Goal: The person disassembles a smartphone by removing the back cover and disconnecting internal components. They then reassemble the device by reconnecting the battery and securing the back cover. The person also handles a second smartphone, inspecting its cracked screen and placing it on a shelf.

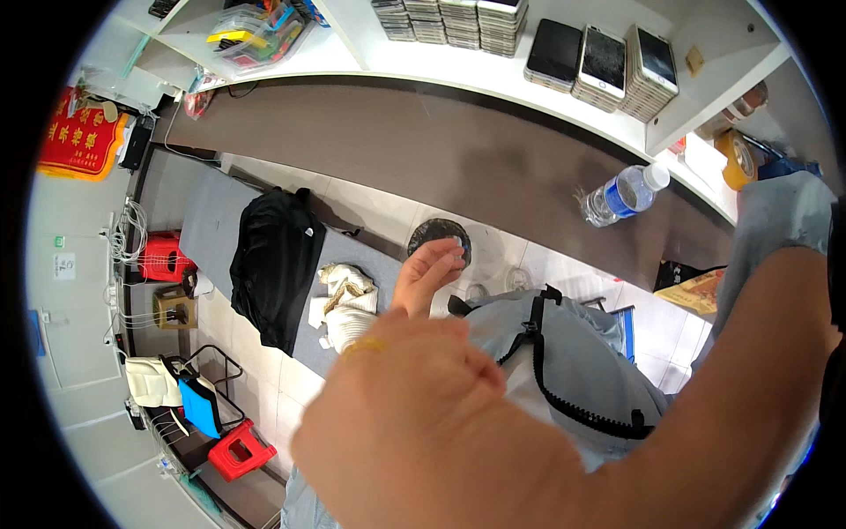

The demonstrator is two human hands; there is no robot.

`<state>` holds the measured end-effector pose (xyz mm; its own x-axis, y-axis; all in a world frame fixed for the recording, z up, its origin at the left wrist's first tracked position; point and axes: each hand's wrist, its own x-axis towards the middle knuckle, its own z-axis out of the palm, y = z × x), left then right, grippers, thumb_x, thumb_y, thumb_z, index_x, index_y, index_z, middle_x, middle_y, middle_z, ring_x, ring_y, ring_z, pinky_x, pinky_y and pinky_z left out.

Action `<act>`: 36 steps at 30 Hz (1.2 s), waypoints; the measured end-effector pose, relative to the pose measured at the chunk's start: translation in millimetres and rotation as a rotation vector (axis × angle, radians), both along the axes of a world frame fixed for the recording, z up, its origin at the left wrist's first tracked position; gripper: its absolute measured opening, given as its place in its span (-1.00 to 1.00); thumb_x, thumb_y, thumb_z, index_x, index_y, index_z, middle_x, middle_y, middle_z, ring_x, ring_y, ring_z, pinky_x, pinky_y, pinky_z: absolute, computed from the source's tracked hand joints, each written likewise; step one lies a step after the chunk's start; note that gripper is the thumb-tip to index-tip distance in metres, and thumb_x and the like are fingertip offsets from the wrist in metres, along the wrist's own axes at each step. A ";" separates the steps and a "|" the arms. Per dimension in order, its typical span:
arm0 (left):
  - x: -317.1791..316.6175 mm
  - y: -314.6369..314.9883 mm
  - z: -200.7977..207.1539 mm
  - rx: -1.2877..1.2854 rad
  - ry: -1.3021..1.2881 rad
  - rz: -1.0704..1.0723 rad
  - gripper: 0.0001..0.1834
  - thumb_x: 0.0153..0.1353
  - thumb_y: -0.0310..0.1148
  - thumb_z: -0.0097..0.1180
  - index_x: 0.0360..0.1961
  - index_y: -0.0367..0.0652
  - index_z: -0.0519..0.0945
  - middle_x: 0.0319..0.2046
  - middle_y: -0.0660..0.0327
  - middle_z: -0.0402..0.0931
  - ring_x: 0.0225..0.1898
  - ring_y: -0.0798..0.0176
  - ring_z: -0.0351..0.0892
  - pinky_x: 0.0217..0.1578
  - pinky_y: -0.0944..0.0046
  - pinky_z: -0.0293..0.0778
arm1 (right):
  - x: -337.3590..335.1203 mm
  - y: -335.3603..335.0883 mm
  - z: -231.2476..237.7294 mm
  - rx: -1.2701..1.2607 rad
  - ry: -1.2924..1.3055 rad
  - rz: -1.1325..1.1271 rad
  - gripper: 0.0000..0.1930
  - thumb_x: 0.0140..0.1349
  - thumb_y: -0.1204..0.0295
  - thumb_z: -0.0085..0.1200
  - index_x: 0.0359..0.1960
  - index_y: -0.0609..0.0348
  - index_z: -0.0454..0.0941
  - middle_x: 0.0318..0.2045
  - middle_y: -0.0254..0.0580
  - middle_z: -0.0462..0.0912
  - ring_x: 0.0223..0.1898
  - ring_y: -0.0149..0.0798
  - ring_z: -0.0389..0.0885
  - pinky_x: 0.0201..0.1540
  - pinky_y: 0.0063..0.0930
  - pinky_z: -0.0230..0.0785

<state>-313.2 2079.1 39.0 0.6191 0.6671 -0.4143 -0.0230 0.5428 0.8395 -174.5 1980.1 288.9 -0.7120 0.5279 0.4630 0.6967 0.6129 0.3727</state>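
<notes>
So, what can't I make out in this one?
All in the head view:
Left hand: its wrist is mostly hidden behind the right hand; anything small at its fingertips can't be told.
Right hand: blurred, its fingertips mostly hidden by the hand itself, so whether it holds something is unclear.
Round black bin: partly covered by the left hand.
Phone stacks: cut off by the top edge.

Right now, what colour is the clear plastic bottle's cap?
The cap is white, showing best in the head view.
</notes>
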 end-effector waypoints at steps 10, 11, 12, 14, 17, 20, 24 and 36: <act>-9.8 -6.3 7.1 -0.002 0.018 0.047 -0.70 0.27 -0.37 -0.01 0.01 -0.18 0.43 -0.11 0.24 0.50 -0.10 0.37 0.49 -0.06 0.34 0.41 | 12.7 13.3 -3.1 -0.038 0.017 0.147 -0.79 -0.04 0.46 0.00 -0.43 0.37 0.57 -0.56 0.09 0.54 -0.51 -0.08 0.52 -0.49 -0.32 0.38; -10.8 -6.7 6.7 0.012 0.019 0.045 -0.70 0.28 -0.38 -0.03 0.02 -0.20 0.42 -0.11 0.22 0.50 -0.11 0.36 0.49 -0.07 0.33 0.42 | 14.2 14.7 -2.7 -0.041 0.022 0.164 -0.79 -0.04 0.46 0.00 -0.43 0.37 0.57 -0.57 0.10 0.54 -0.51 -0.07 0.52 -0.48 -0.31 0.38; -9.8 -6.3 6.5 0.013 0.016 0.042 -0.70 0.28 -0.38 -0.03 0.02 -0.20 0.42 -0.11 0.22 0.50 -0.10 0.36 0.49 -0.06 0.33 0.42 | 17.2 15.9 -1.7 -0.043 0.031 0.179 -0.79 -0.04 0.46 0.00 -0.43 0.37 0.58 -0.57 0.10 0.54 -0.51 -0.07 0.53 -0.48 -0.30 0.39; -6.0 -3.2 3.0 0.011 0.004 0.016 -0.71 0.28 -0.38 -0.03 0.02 -0.20 0.42 -0.11 0.22 0.50 -0.10 0.36 0.49 -0.06 0.33 0.42 | 20.7 21.5 0.9 -0.065 0.047 0.205 -0.79 -0.04 0.47 -0.01 -0.43 0.37 0.58 -0.57 0.11 0.53 -0.51 -0.05 0.54 -0.47 -0.29 0.40; -10.7 -1.5 -5.7 -0.064 -0.012 0.049 -0.70 0.28 -0.38 -0.04 0.02 -0.20 0.42 -0.10 0.22 0.50 -0.11 0.35 0.49 -0.05 0.31 0.42 | 35.5 42.2 4.6 -0.167 0.140 0.307 -0.80 -0.04 0.48 -0.01 -0.44 0.37 0.58 -0.57 0.11 0.53 -0.50 -0.04 0.55 -0.46 -0.26 0.41; 4.3 -0.9 35.5 -0.269 0.172 0.138 -0.70 0.27 -0.38 -0.01 0.02 -0.20 0.43 -0.11 0.23 0.50 -0.13 0.37 0.49 -0.07 0.34 0.42 | 57.9 71.2 -16.9 -0.653 0.233 0.277 -0.80 -0.04 0.48 -0.02 -0.45 0.37 0.58 -0.58 0.12 0.53 -0.50 -0.02 0.57 -0.45 -0.24 0.42; -1.6 3.6 5.8 -0.002 -0.013 0.031 -0.71 0.26 -0.37 0.01 0.00 -0.18 0.44 -0.15 0.28 0.51 -0.16 0.44 0.48 -0.12 0.42 0.41 | 93.2 91.4 -63.0 -1.083 -0.019 -0.347 -0.87 -0.04 0.46 0.05 -0.53 0.20 0.64 -0.50 0.02 0.63 -0.44 -0.03 0.64 -0.43 -0.22 0.50; -4.1 2.6 6.0 0.005 -0.024 0.066 -0.71 0.26 -0.35 0.03 -0.01 -0.18 0.45 -0.15 0.27 0.51 -0.16 0.43 0.49 -0.11 0.41 0.43 | 248.0 163.2 -157.4 -0.401 0.136 -0.865 -0.70 -0.15 0.26 0.33 -0.43 0.18 0.60 -0.35 -0.15 0.58 -0.15 -0.09 0.51 -0.14 -0.30 0.47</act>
<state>-317.3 2081.7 44.9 0.5831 0.7091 -0.3965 -0.0787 0.5350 0.8412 73.6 2143.3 131.5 0.0447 0.9820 0.1834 0.9892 -0.0692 0.1296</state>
